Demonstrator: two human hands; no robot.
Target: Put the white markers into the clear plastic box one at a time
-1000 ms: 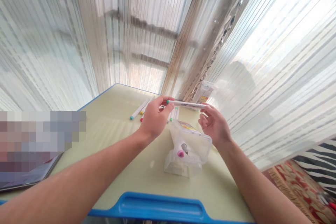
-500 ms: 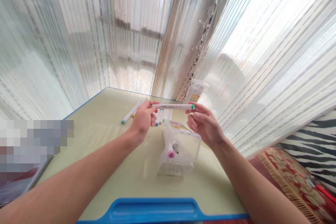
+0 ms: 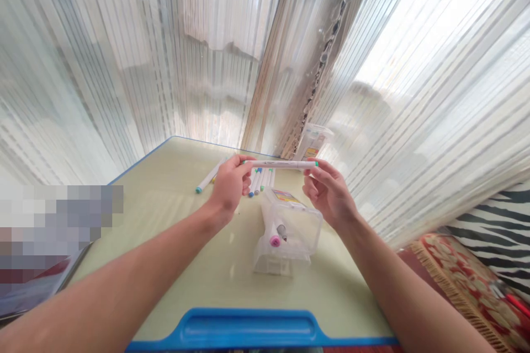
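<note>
I hold a white marker (image 3: 284, 165) level above the table, one end in each hand. My left hand (image 3: 229, 186) pinches its left end, and my right hand (image 3: 327, 191) pinches the right end with the green cap. Below the marker lies a clear plastic marker case (image 3: 292, 234) on its side, with a pink-capped and a grey-capped marker in it. Several loose white markers (image 3: 260, 181) lie on the table behind the case, and one with a teal tip (image 3: 208, 179) lies further left.
The pale yellow table (image 3: 174, 220) has a blue rim and a blue tray groove (image 3: 248, 328) at the near edge. A clear lid or box (image 3: 312, 142) leans at the back right against sheer curtains. A dark tablet (image 3: 37, 292) lies at the left.
The marker was first held only by my left hand, green cap at the left; now both hands hold it, green cap at the right. The view has shifted slightly.
</note>
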